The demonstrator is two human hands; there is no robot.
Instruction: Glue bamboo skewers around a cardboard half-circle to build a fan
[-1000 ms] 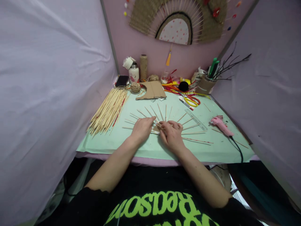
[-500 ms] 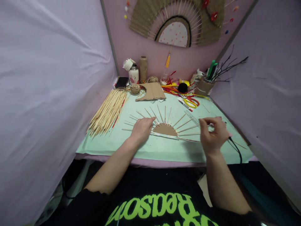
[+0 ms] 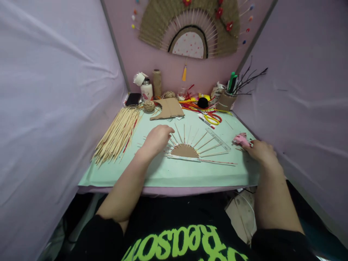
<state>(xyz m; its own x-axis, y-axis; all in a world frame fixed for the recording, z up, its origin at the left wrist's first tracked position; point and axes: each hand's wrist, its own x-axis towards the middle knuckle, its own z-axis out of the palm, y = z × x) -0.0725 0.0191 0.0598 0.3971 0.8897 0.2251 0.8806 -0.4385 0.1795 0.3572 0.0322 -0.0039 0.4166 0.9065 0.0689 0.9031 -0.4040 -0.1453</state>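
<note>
The right hand (image 3: 263, 154) is reaching down at the glue gun (image 3: 241, 139), its fingers curling at the near end of the pink body; whether they are closing fully on it, I cannot tell, since the hand itself is hiding that end. The gun is lying at the right of the green cloth (image 3: 168, 178), past the ruler (image 3: 218, 139) and well apart from the half-disc (image 3: 185, 150). That brown card is lying flat near the middle of the cloth, straight edge towards the person, with thin sticks (image 3: 184, 134) radiating from its curved edge. The left hand (image 3: 158, 138) is hovering over or resting on the sticks at the left of the fan; its fingers are bending with only a narrow space by the thumb, and whether it is pinching a stick or touching one, I cannot tell. A larger pile (image 3: 116, 135) of sticks is lying at the far left. The step in hand seems to be taking up the gun while the sticks are sitting around the card. The next move, as I judge it, is calling for a secure grip on the gun's body and a lift that is clearing the ruler and the right-hand sticks, with the left hand staying light so that the thin sticks are not shifting.
</note>
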